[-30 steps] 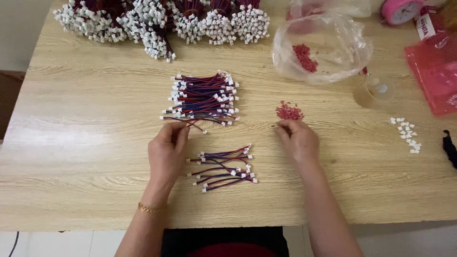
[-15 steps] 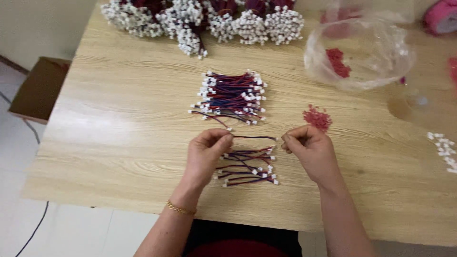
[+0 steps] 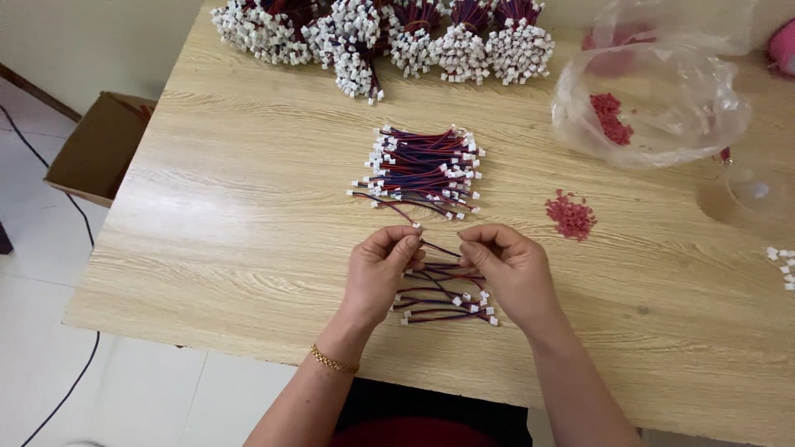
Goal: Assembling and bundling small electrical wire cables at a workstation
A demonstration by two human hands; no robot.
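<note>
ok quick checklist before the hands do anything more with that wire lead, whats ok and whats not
1. Wire lead pinched at both ends, by left hand and right hand: ok.
2. White connector on the lead's left end, seated or not: cannot tell, fingertips cover it.
3. Small pile of leads lies flat on the table beneath the hands: ok.
4. Larger stack of leads sits just beyond the hands, apart from them: ok.
5. Heap of small red parts lies loose to the right, close to the right hand: ok.
6. Whether the right hand holds a red part: cannot tell.
</note>
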